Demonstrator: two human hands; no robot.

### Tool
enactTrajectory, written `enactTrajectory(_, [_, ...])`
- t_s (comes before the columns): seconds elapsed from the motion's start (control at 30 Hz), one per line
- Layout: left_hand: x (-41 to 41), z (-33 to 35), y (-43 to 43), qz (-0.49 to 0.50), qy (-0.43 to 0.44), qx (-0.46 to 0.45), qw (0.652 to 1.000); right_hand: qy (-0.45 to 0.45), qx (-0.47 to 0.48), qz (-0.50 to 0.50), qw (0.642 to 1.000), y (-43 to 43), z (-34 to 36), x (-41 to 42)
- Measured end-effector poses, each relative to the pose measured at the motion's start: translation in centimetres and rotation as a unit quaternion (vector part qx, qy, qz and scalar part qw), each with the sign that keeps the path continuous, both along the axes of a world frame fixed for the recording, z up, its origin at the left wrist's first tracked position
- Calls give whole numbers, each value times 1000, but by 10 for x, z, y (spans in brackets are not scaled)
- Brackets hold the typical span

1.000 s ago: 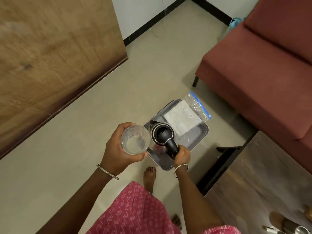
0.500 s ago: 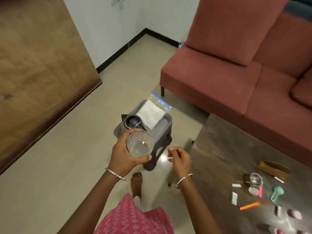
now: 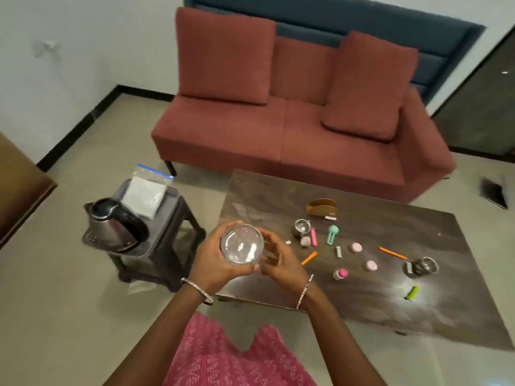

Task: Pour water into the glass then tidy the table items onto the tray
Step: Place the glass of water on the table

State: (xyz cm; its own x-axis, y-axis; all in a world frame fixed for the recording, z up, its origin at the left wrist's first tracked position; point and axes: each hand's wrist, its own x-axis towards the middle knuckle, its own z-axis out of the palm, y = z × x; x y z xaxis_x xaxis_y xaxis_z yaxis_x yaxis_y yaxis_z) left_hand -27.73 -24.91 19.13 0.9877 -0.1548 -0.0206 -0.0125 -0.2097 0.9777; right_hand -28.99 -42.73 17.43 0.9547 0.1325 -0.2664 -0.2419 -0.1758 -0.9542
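I hold a clear glass [image 3: 242, 243] with water in it above the near left corner of the dark table [image 3: 418, 307]. My left hand [image 3: 213, 260] grips its left side and my right hand [image 3: 278, 260] cups its right side. A steel kettle [image 3: 113, 225] with a black handle stands on a grey tray [image 3: 164, 215] on a dark stool [image 3: 167, 263] to my left. A zip bag [image 3: 145, 195] with white contents lies on the tray behind the kettle. Several small items are scattered on the table: orange sticks [image 3: 309, 258], pink caps [image 3: 356, 247], a teal piece [image 3: 332, 234], steel strainers [image 3: 301, 227].
A red sofa [image 3: 278, 121] with cushions stands behind the table. A wooden holder [image 3: 322, 207] sits at the table's far side, a steel cup [image 3: 422, 267] and a green piece [image 3: 412, 292] at its right. A wooden surface [image 3: 19, 188] edges in at the left.
My right hand has let go of the kettle, which now stands on the tray, and has come to the glass. The view has swung right and the glass now hangs over the table corner.
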Motion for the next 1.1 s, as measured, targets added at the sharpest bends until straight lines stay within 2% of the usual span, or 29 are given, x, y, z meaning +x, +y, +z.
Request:
enactTrajectory(0.13, [-4,4,-58,-87,-6,3,996,-5,2,-17,1000,-51,7,-30])
enactTrajectory(0.53, [44,-7,-210,-272,-7,14,962,-33,-45,-214,975,-174,-4,-32])
enactTrajectory(0.7, [85,-17,-275,-314,-2,19,949,-43,-108,-252,961,-233,-15,2])
enactTrajectory(0.9, [132,-40,-342,-327,73,0,942,-19,-177,-275,945,-295,-37,48])
enactTrajectory(1.1, [176,-59,-392,-347,121,12,930,4,-175,-315,933,-338,-58,87])
